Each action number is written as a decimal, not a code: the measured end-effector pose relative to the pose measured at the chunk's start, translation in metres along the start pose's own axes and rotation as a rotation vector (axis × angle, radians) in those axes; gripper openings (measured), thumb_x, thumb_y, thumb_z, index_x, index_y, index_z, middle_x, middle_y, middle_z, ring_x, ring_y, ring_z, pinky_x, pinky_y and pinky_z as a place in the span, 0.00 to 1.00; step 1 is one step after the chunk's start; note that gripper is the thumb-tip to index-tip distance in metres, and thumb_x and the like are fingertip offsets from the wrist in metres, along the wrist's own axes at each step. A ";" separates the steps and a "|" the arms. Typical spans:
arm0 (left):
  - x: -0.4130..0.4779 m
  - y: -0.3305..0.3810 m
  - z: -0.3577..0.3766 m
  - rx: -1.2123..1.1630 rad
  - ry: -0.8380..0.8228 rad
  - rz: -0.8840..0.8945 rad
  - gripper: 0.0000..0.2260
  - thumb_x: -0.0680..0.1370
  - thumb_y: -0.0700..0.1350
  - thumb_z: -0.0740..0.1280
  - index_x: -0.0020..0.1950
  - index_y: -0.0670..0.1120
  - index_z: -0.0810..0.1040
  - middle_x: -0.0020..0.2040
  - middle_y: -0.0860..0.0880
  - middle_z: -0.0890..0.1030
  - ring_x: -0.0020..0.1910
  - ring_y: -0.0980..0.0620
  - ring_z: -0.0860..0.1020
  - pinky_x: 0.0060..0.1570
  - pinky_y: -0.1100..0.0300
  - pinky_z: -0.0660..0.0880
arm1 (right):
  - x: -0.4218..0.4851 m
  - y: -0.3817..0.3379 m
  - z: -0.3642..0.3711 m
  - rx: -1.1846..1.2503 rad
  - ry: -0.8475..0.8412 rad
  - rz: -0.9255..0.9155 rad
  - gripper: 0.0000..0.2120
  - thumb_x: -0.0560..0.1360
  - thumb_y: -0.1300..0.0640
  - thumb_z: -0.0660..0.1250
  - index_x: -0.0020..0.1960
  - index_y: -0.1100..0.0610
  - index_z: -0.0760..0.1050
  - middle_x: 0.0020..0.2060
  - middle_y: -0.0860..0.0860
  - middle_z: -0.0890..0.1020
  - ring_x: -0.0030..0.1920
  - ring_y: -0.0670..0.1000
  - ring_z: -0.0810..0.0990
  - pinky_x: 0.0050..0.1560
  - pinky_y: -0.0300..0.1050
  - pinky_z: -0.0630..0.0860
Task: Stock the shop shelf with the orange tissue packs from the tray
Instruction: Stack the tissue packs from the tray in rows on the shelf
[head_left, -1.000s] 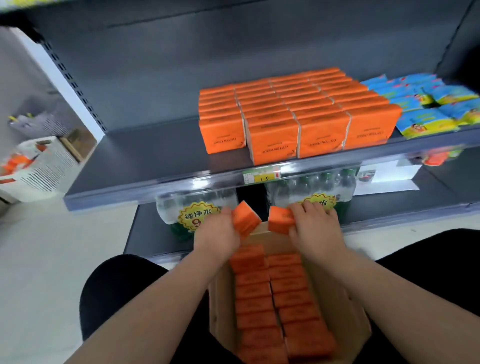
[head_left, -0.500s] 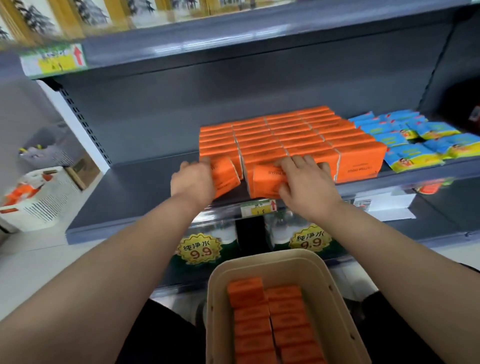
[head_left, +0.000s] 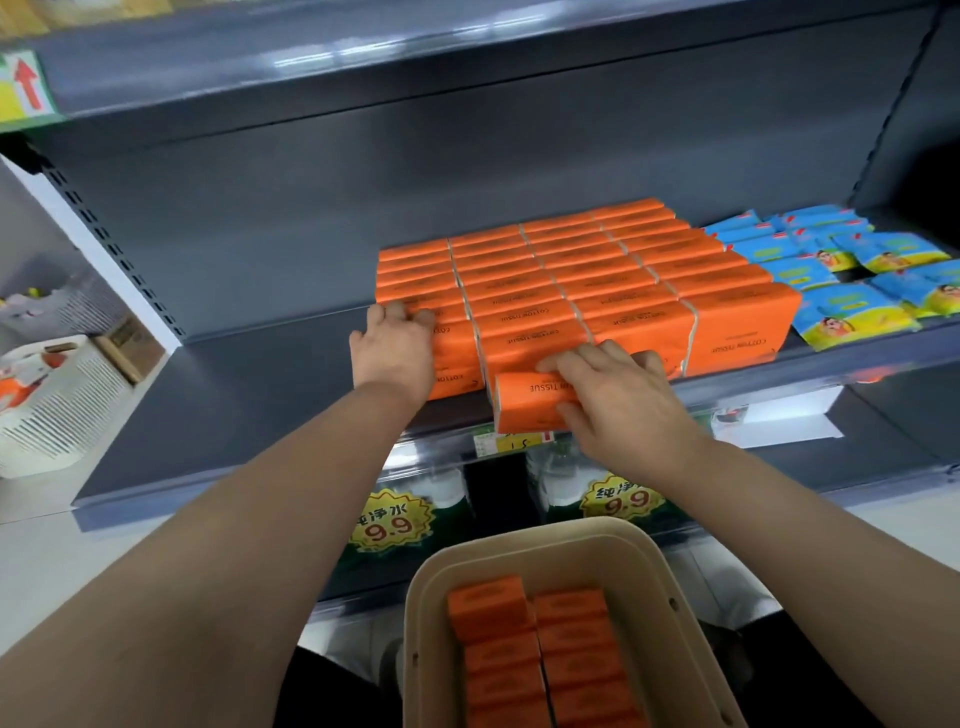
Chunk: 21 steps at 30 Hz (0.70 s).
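Note:
Several rows of orange tissue packs (head_left: 576, 270) stand on the grey shop shelf (head_left: 249, 395). My left hand (head_left: 397, 348) grips an orange pack (head_left: 457, 364) at the front of the leftmost row, fingers over its top. My right hand (head_left: 618, 395) holds another orange pack (head_left: 524, 405) at the shelf's front edge, in front of the second row. Below, a beige tray (head_left: 644, 566) on my lap holds two rows of orange packs (head_left: 530, 654).
Blue and yellow packets (head_left: 852, 291) lie right of the orange block. The shelf's left part is bare. Water bottle packs with 9.9 labels (head_left: 395, 525) sit on the lower shelf. A white basket (head_left: 57, 405) stands at far left. A shelf runs overhead.
Both hands lifted a pack each from the tray up to the shelf. The left pack has gone against the leftmost row; the right pack now rests at the shelf edge.

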<state>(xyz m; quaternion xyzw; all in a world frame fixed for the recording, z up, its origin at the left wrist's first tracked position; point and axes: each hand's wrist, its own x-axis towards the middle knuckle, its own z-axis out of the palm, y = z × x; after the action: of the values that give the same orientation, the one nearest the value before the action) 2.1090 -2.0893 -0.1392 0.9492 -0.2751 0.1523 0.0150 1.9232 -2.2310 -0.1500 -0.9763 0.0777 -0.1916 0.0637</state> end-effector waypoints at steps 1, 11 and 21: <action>-0.001 -0.003 0.000 -0.059 0.013 -0.006 0.20 0.74 0.37 0.66 0.65 0.49 0.71 0.60 0.45 0.72 0.61 0.43 0.67 0.53 0.49 0.69 | 0.001 -0.003 0.000 0.007 -0.004 -0.003 0.21 0.77 0.55 0.63 0.68 0.48 0.67 0.59 0.46 0.75 0.60 0.50 0.69 0.49 0.47 0.58; -0.040 -0.066 -0.032 -0.307 0.081 -0.155 0.27 0.71 0.30 0.61 0.69 0.45 0.68 0.63 0.42 0.71 0.63 0.42 0.66 0.52 0.49 0.71 | 0.048 -0.075 0.003 0.060 0.024 -0.133 0.21 0.77 0.57 0.62 0.70 0.49 0.65 0.64 0.47 0.74 0.65 0.51 0.70 0.56 0.49 0.61; -0.057 -0.077 -0.022 -0.388 0.048 -0.136 0.25 0.74 0.31 0.60 0.70 0.45 0.67 0.65 0.44 0.70 0.64 0.45 0.66 0.50 0.55 0.71 | 0.099 -0.092 0.033 -0.074 -0.092 -0.041 0.24 0.73 0.64 0.64 0.67 0.51 0.67 0.62 0.52 0.73 0.66 0.55 0.67 0.60 0.53 0.64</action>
<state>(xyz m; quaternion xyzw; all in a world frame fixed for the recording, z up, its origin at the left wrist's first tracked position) 2.0976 -1.9923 -0.1313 0.9409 -0.2343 0.1178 0.2144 2.0383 -2.1549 -0.1301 -0.9872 0.0617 -0.1445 0.0272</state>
